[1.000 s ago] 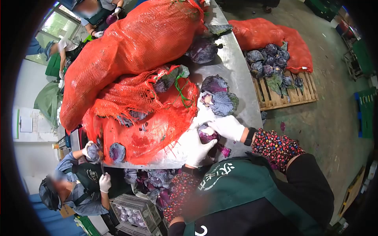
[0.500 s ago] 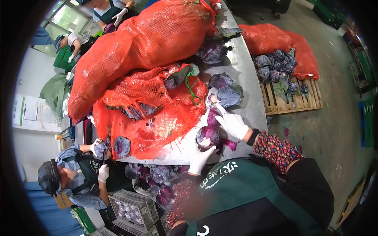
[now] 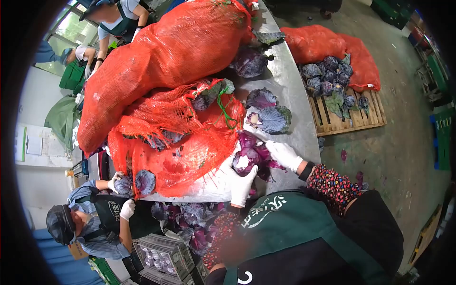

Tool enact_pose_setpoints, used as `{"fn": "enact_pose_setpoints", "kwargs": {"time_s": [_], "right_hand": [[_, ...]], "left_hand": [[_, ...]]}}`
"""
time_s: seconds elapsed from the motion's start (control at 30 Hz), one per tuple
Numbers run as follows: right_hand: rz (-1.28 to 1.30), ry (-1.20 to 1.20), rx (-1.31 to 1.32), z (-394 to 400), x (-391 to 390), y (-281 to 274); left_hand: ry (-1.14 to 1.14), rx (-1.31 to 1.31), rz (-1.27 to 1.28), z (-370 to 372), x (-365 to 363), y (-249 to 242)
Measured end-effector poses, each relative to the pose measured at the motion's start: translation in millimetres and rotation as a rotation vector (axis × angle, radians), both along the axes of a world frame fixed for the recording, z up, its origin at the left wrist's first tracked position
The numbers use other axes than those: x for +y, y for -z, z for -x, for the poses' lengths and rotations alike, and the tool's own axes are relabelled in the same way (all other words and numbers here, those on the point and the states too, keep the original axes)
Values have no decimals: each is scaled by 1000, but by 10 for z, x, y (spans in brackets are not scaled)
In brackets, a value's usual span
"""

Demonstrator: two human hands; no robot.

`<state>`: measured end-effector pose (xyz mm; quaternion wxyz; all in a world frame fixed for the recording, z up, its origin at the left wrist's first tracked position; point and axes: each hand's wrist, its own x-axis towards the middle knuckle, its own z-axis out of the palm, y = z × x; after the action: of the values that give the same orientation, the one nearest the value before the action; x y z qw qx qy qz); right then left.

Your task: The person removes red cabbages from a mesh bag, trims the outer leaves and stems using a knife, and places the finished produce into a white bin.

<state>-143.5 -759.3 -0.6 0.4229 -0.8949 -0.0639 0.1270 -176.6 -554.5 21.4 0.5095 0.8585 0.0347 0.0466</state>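
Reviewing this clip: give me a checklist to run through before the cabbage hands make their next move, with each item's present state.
1. Left hand supporting the cabbage: ok, it is against the cabbage's lower side.
2. Right hand has a firm grip: cannot tell, its fingertips are at the leaves beside the cabbage.
3. White gloves on both hands: ok.
4. Table beside the cabbage free of loose leaves: not ok, purple leaves lie there.
5. Nearest co-worker's hands apart from these hands: ok, they are at the table's far end.
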Motion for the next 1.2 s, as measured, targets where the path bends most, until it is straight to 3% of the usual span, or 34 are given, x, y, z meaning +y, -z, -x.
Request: {"fn": "enact_pose_setpoints", "kwargs": {"time_s": [0.03, 0.07, 0.13, 0.17, 0.23, 0.3, 0.37, 0.4, 0.43, 0.5, 0.53, 0.63, 0.67, 0.7, 0.83, 0.9, 0.97, 1.03, 1.07, 1.1, 1.17, 1.2], "right_hand": [[-66, 63, -126, 16, -58, 185], [-35, 0, -431, 3, -144, 609], [28, -9, -354, -10, -235, 631], [87, -15, -279, -46, -188, 631], [213, -18, -476, -112, -88, 486], [118, 116, -136, -167, 107, -260], [-12, 12, -397, -207, 252, -490], [23, -54, -278, -201, 303, -665], [-15, -93, -250, -209, 341, -645], [142, -138, -81, -258, 291, -391], [36, -146, -121, -301, 242, -250], [-318, -17, 93, -41, 204, -356], [-357, -33, 119, 72, 208, -275], [-400, -51, 143, 150, 207, -189], [-161, -57, 275, 161, 117, -518], [-62, -98, -72, 209, 88, -573], [69, -180, -139, 252, 45, -505], [112, -288, -306, 291, 80, -600], [160, -350, -330, 297, 95, -565], [164, -348, -326, 285, 107, -588], [295, -401, -244, 262, 122, -652], [244, -375, -351, 254, 109, -593]], "left_hand": [[32, 32, 80, 4, 39, 24], [20, 30, 78, 8, 38, -60], [68, 315, 410, 52, 53, -309], [15, 337, 530, 147, 130, -101], [52, 306, 652, 271, 197, -20], [99, 224, 447, 351, 291, 206], [145, 319, 228, 310, 307, 78], [217, 112, -45, 250, 326, 9], [257, 50, -107, 178, 313, -90], [222, 235, -106, 92, 289, -427], [100, 238, 212, 76, 277, -283], [232, 340, -105, 49, 288, -131], [284, 327, -61, 76, 163, -361], [233, 200, 38, 189, 87, -63], [235, 127, 9, 114, 11, -16], [200, 117, -64, 122, 1, -10], [195, 132, -80, 110, -9, -28], [223, 342, 311, 45, -52, -113], [159, 318, 491, 76, -75, 14], [162, 321, 494, 65, -89, -26], [182, 97, -10, 32, -100, -132], [180, 90, -10, 12, -113, -123]]}}
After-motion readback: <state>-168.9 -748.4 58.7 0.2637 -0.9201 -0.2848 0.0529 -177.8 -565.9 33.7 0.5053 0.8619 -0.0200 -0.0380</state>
